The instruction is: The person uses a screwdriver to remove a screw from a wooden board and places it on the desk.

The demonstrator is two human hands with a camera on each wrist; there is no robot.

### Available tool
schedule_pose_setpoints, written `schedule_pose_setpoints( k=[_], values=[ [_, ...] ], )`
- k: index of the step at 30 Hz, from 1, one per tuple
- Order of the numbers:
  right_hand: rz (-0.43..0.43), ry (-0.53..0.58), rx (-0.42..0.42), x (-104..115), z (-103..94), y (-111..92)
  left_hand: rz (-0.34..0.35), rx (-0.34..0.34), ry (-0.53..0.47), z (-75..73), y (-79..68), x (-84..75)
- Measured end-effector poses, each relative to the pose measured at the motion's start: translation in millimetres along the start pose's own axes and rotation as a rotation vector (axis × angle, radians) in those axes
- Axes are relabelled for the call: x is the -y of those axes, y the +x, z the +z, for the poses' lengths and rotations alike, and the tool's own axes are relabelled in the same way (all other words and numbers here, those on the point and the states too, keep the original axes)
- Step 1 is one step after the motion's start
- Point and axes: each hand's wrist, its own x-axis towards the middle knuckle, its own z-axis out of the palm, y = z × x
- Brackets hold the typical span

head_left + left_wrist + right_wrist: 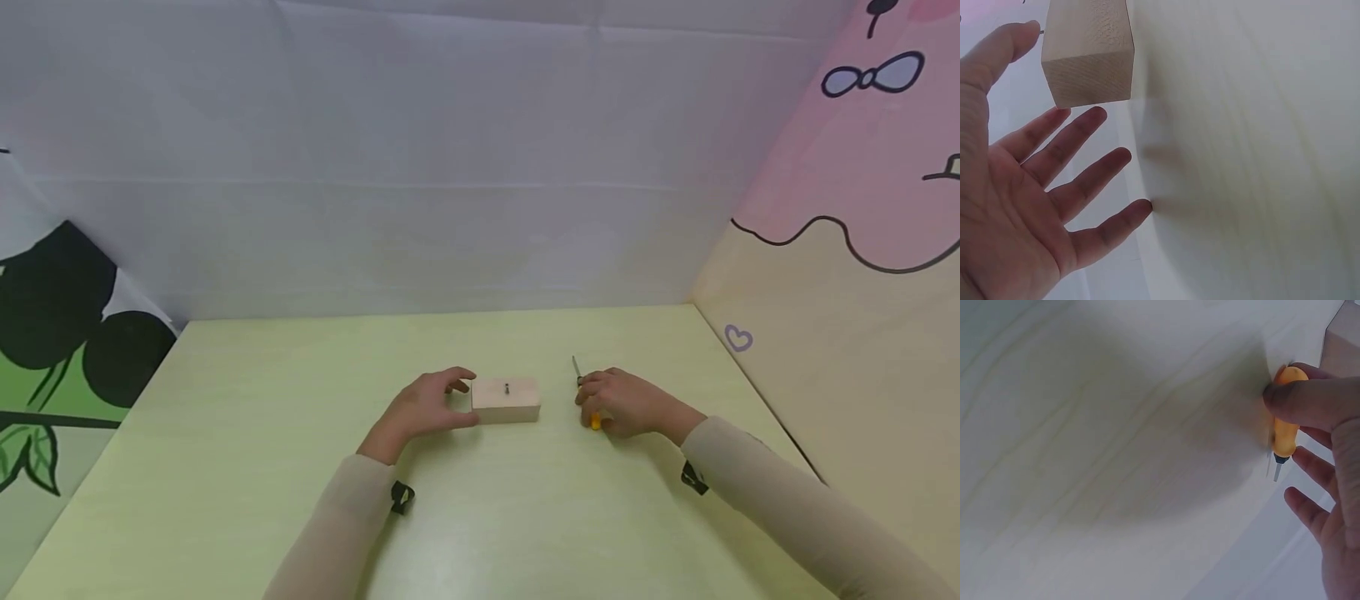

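Note:
A pale wooden block (506, 413) lies on the table, a small dark screw (507, 388) standing up from its top face. Beside the block's left end is my left hand (429, 406), thumb and fingertips right at its edge; in the left wrist view the hand (1029, 187) has its fingers spread around the end of the block (1089, 78). To the right, my right hand (626, 403) pinches a screwdriver by its yellow-orange handle (1286, 428) between thumb and fingers. The thin metal shaft (575, 365) points away from me, low over the table.
The pale yellow-green table (247, 467) ends at a white cloth backdrop (450, 208). A pink and cream printed panel (847, 317) borders its right side. On the left stands a printed panel with dark shapes and green leaves (41, 458).

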Motion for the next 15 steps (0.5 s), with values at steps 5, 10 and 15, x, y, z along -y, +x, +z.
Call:
schedule_pose_setpoints(
  k=[5, 10, 15],
  values=[
    [0.007, 0.009, 0.013, 0.9, -2.7, 0.8, -0.018, -0.012, -0.007, 0.5, 1.7, -2.4],
    [-0.007, 0.004, 0.007, 0.2, -2.8, 1.0, -0.025, -0.005, -0.017, -1.1, 1.6, -6.0],
    [-0.045, -0.018, -0.027, -2.4, -1.0, -0.1, -0.025, -0.001, -0.017, -2.0, 1.7, -7.4]
  ],
)
